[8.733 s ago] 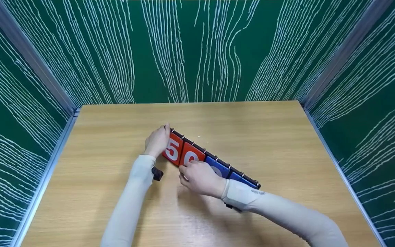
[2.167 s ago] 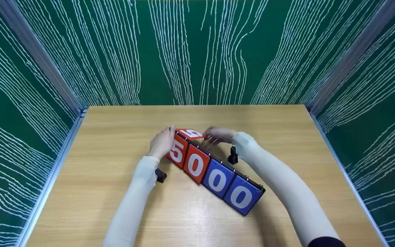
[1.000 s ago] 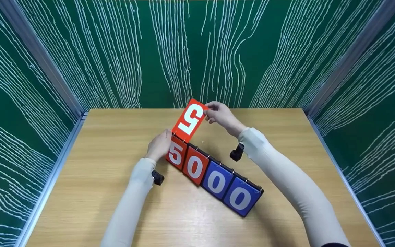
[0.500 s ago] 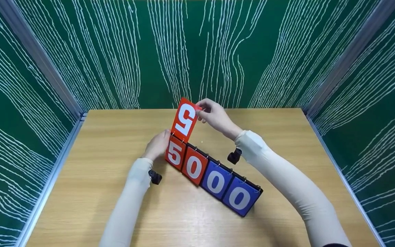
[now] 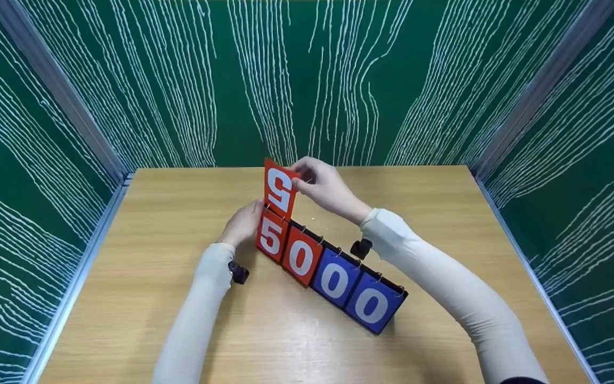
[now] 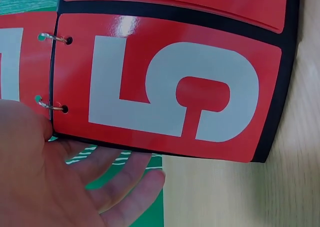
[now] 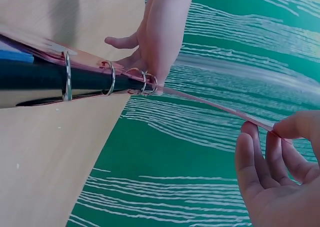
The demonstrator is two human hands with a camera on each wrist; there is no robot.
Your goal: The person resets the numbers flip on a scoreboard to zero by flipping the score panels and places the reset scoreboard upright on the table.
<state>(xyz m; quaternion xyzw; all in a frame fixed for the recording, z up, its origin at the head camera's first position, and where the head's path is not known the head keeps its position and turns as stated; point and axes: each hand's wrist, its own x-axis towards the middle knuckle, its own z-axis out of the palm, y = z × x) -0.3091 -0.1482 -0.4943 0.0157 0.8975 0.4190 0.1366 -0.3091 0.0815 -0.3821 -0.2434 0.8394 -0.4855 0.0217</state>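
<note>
A tabletop flip scoreboard (image 5: 301,258) stands slanted on the table, its ringed cards reading 5 0 0 0. Above its left end, a red number card (image 5: 279,186) with an upside-down 5 is raised on its rings. My right hand (image 5: 327,186) pinches this card's right edge between thumb and fingers; the grip also shows in the right wrist view. My left hand (image 5: 243,223) touches the scoreboard's left end near the top corner. In the left wrist view its loosely straight fingers (image 6: 135,199) spread along the edge, some tips hidden behind the board.
The wooden table (image 5: 179,194) runs back to a green wall (image 5: 237,106) with wavy white lines. Similar green panels rise at both sides, and metal strips (image 5: 94,224) border the table. Dark wrist cameras hang under both sleeves.
My right hand lifted the raised 5 card from behind the board, then swung it leftward and slightly toward me. Same pinch throughout. The left hand has stayed at the board's left end.
</note>
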